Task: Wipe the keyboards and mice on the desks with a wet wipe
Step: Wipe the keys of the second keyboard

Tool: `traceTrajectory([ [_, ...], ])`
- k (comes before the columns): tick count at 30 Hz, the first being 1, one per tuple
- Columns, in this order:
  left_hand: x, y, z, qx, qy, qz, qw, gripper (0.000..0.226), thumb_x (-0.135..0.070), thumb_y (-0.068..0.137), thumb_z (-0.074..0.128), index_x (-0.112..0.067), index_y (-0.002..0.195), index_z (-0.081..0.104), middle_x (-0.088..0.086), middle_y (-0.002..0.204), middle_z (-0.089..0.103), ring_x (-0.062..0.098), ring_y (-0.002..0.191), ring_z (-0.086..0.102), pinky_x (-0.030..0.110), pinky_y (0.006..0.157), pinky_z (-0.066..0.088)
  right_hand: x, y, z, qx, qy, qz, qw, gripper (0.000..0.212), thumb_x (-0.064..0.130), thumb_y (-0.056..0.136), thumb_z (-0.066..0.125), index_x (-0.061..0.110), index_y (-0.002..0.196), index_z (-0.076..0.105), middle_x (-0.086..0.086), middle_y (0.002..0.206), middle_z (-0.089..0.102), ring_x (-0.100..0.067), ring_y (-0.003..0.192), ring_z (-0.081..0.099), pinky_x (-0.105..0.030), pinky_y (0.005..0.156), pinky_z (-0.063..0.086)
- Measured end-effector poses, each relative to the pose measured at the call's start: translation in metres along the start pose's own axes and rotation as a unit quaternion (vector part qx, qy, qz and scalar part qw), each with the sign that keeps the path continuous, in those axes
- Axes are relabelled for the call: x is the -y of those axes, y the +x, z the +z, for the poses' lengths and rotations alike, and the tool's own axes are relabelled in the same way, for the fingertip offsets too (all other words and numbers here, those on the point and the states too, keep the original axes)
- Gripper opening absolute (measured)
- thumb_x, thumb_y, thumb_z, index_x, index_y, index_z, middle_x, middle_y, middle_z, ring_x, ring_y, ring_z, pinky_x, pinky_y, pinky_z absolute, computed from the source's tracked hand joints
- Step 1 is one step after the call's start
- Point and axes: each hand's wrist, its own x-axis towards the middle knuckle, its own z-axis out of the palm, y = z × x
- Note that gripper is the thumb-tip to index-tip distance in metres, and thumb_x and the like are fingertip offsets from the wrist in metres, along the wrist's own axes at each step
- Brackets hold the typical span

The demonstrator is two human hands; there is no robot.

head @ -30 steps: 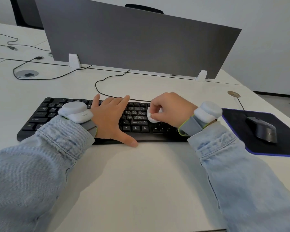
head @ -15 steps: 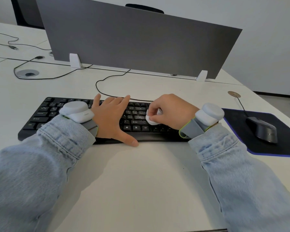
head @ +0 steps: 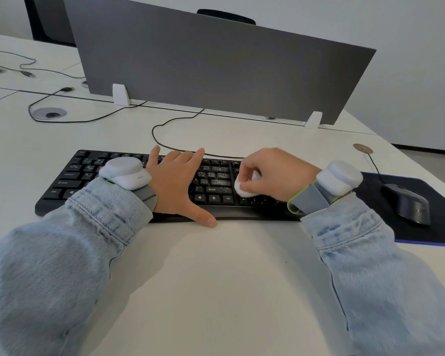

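Your left hand (head: 176,185) lies flat, fingers straight and spread, on the middle of the black keyboard (head: 217,179). At 3 o'clock from it, your right hand (head: 272,173) pinches a bunched white wet wipe (head: 242,190) against the keys beside the arrow cluster. The keyboard sits on a white desk (head: 229,265); a grey divider panel (head: 216,62) stands at 12 o'clock. At far right, a dark mouse (head: 407,202) rests on a mousepad (head: 437,227) cut off by the frame. Both hands hide many keys.
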Motion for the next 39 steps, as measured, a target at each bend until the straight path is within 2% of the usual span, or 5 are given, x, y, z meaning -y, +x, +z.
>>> traceTrajectory([
  [16,0.000,0.000,0.001,-0.005,0.003,0.001,1.000,0.161,-0.104,0.027,0.033,-0.022,0.158,-0.012,-0.006,0.165,0.016,0.020,0.153,0.010,0.060,0.121,-0.008,-0.027,-0.008,-0.004,-0.042,-0.026,0.059,0.997,0.010,0.031,0.087,0.062,0.022,0.085,0.065,0.012,0.083,0.061,-0.012,0.082,0.056,-0.024,0.065,0.038],
  [20,0.000,0.000,0.000,-0.004,0.005,0.000,1.000,0.161,-0.105,0.027,0.033,-0.022,0.158,-0.011,-0.006,0.165,0.016,0.020,0.153,0.010,0.060,0.121,-0.007,-0.021,-0.008,0.000,0.025,-0.011,0.040,0.999,0.008,0.029,0.088,0.061,0.022,0.087,0.066,0.014,0.076,0.060,-0.012,0.078,0.057,-0.015,0.061,0.038],
  [27,-0.002,-0.001,0.001,-0.007,0.002,-0.001,1.000,0.161,-0.104,0.028,0.033,-0.021,0.159,-0.011,-0.006,0.165,0.016,0.020,0.153,0.010,0.059,0.121,-0.007,-0.005,0.001,0.003,-0.131,0.026,0.037,0.990,0.014,0.031,0.086,0.062,0.019,0.085,0.068,0.006,0.084,0.065,-0.013,0.081,0.057,-0.025,0.069,0.040],
  [33,-0.002,0.000,0.000,0.002,0.002,-0.004,1.000,0.162,-0.104,0.027,0.033,-0.021,0.159,-0.013,-0.005,0.166,0.012,0.020,0.154,0.007,0.060,0.121,-0.007,0.019,-0.002,0.011,-0.029,-0.012,0.008,0.999,0.019,0.030,0.089,0.060,0.015,0.086,0.071,0.007,0.079,0.062,-0.015,0.077,0.055,-0.017,0.052,0.035],
  [39,-0.002,0.000,-0.001,0.004,0.004,-0.005,1.000,0.162,-0.104,0.028,0.034,-0.021,0.159,-0.011,-0.005,0.166,0.012,0.019,0.153,0.008,0.060,0.121,-0.007,0.020,-0.014,0.004,0.021,0.016,-0.012,1.000,0.014,0.035,0.085,0.064,0.021,0.086,0.067,0.011,0.079,0.064,-0.008,0.075,0.057,-0.014,0.061,0.041],
])
